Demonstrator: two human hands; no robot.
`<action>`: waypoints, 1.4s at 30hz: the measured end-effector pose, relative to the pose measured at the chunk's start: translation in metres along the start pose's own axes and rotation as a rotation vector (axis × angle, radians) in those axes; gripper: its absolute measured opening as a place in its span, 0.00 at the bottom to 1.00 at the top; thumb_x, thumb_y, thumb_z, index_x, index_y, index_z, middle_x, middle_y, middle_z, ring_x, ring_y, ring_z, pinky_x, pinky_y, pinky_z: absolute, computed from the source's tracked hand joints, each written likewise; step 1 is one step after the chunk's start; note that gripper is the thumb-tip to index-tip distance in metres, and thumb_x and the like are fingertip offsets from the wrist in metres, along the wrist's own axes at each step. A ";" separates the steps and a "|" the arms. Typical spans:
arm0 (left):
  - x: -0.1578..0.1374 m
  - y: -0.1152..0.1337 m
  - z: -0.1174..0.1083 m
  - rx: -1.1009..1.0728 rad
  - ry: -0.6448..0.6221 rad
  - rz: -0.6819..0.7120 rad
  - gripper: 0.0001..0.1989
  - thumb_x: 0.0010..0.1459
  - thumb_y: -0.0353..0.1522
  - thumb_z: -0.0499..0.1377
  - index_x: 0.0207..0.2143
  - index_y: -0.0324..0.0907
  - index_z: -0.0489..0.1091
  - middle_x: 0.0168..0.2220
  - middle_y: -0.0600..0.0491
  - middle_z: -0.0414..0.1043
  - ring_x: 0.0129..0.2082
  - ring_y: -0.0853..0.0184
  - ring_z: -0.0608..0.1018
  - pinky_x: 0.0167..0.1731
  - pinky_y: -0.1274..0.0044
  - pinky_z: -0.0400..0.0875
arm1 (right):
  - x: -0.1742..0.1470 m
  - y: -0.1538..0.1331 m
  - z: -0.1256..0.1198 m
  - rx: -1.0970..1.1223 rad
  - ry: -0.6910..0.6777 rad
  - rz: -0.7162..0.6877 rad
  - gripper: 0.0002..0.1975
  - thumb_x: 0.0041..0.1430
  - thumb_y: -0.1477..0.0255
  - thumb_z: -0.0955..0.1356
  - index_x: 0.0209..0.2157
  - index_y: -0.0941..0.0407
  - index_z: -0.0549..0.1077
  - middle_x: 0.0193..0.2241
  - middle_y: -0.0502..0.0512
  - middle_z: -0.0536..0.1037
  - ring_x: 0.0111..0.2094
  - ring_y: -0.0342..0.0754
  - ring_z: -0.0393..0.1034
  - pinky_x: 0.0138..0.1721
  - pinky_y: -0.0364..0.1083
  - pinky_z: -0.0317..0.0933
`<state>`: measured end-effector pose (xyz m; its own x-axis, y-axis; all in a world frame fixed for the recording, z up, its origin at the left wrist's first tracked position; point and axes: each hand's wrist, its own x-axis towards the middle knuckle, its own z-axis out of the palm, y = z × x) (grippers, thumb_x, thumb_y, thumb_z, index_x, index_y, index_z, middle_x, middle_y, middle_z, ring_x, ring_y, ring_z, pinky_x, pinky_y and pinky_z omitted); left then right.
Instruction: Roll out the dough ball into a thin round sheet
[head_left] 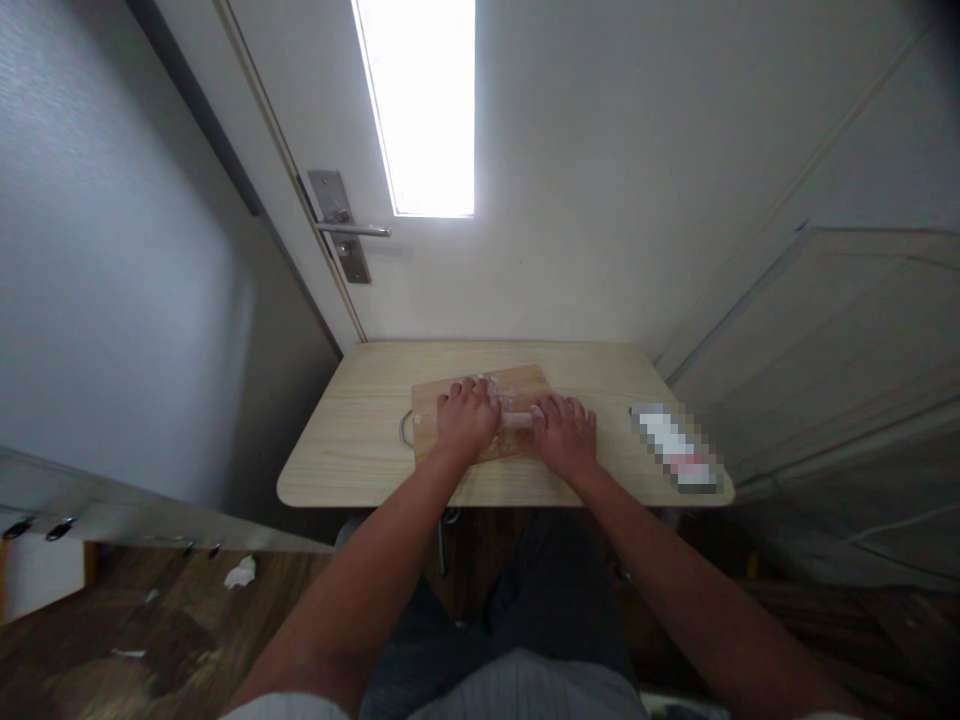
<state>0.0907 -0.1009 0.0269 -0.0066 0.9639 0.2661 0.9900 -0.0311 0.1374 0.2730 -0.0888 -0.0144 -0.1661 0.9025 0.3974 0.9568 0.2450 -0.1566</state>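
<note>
A metal ring (403, 430) stuck out past the left edge of the wooden board (529, 380), which sat slightly askew on the worktop (600, 370). Over the board's left half, the left hand (469, 415) lay palm down with its fingers curled at one end of a pale bar (516, 421); whether it clamped the bar, I could not tell. The bar lay across the board's middle, between both hands, with whitish residue (493, 390) near it. At the board's right edge, the right hand (566, 430) curled over the bar's other end, its grip equally unclear. Uneven pressure could have skewed the bar, and a hard push could have slid the board. Well right of the board lay a blurred item (675, 448).
</note>
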 end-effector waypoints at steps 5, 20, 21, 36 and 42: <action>-0.009 0.001 0.001 -0.006 0.025 0.011 0.25 0.69 0.43 0.44 0.62 0.41 0.60 0.59 0.41 0.67 0.55 0.53 0.69 0.50 0.62 0.66 | -0.011 0.002 0.002 0.005 0.037 -0.015 0.22 0.71 0.61 0.57 0.57 0.54 0.71 0.56 0.62 0.73 0.58 0.61 0.59 0.56 0.60 0.48; -0.042 -0.003 0.014 -0.162 0.211 0.084 0.25 0.67 0.44 0.50 0.60 0.39 0.63 0.62 0.40 0.65 0.63 0.52 0.66 0.59 0.60 0.64 | -0.046 0.012 -0.008 0.023 0.091 -0.140 0.23 0.66 0.57 0.63 0.56 0.54 0.70 0.57 0.62 0.72 0.61 0.64 0.56 0.60 0.65 0.43; -0.043 -0.007 0.013 -0.190 0.225 0.089 0.25 0.66 0.44 0.51 0.59 0.40 0.63 0.62 0.40 0.66 0.63 0.53 0.66 0.60 0.61 0.63 | -0.044 0.016 -0.010 0.031 0.088 -0.175 0.21 0.65 0.58 0.64 0.54 0.54 0.71 0.56 0.62 0.73 0.61 0.63 0.57 0.61 0.64 0.42; -0.046 -0.012 -0.004 -0.033 -0.009 -0.146 0.39 0.50 0.53 0.63 0.57 0.38 0.64 0.52 0.38 0.71 0.54 0.48 0.71 0.53 0.61 0.65 | -0.025 0.041 0.015 0.174 0.197 -0.003 0.15 0.64 0.65 0.64 0.48 0.57 0.71 0.46 0.63 0.74 0.51 0.58 0.60 0.55 0.56 0.53; 0.007 -0.037 -0.002 -0.126 -0.230 0.183 0.39 0.45 0.45 0.69 0.58 0.44 0.66 0.58 0.43 0.71 0.58 0.51 0.71 0.56 0.65 0.65 | -0.026 0.041 0.011 0.185 0.181 0.029 0.16 0.66 0.64 0.62 0.48 0.58 0.71 0.45 0.64 0.74 0.48 0.57 0.61 0.52 0.54 0.55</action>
<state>0.0537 -0.0938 0.0250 0.2163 0.9733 0.0770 0.9464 -0.2284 0.2284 0.3141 -0.0979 -0.0412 -0.0776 0.8359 0.5434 0.8978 0.2956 -0.3265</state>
